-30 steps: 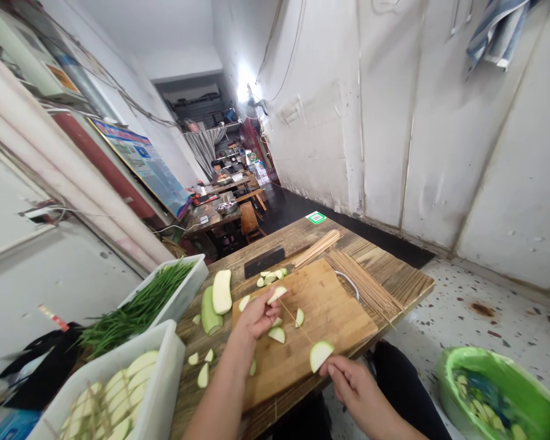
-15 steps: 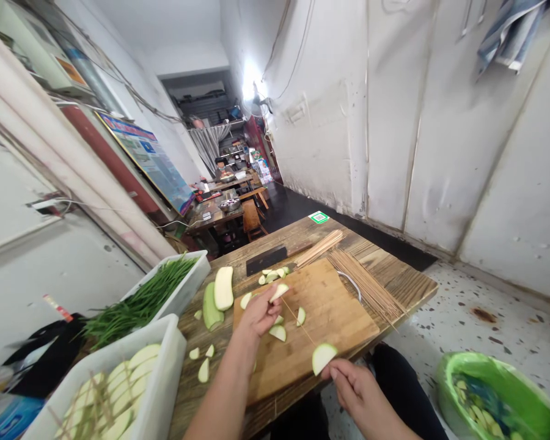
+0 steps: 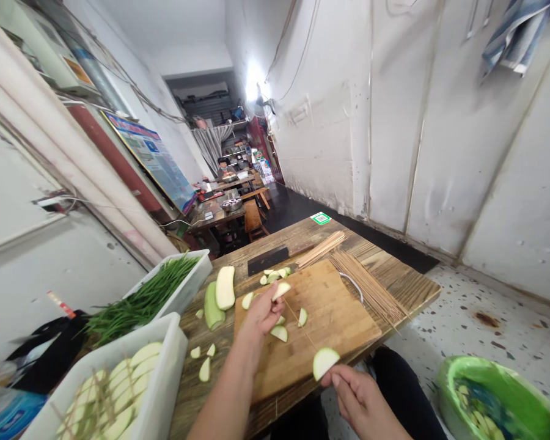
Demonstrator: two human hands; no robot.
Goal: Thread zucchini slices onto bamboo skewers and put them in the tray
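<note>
My left hand [image 3: 262, 313] pinches a pale green vegetable slice [image 3: 280, 289] just above the wooden cutting board [image 3: 330, 305]. My right hand [image 3: 357, 396] is closed on the near end of a thin bamboo skewer [image 3: 302, 330] that carries one larger slice [image 3: 324, 360] close to my fingers. The skewer's tip points toward the slice in my left hand. Loose slices [image 3: 279, 333] lie on the board between both hands. Two peeled vegetable halves [image 3: 220, 293] rest left of the board.
A white tub [image 3: 165, 366] of skewered slices stands near left, a tub of green chives [image 3: 146, 299] behind it. A cleaver [image 3: 268, 260] and bundles of skewers [image 3: 366, 284] lie past the board. A green-lined bin [image 3: 499, 397] sits on the floor at right.
Both hands have barely moved. The slice on the skewer and my right hand have dropped slightly toward me; the view has tilted a little.
</note>
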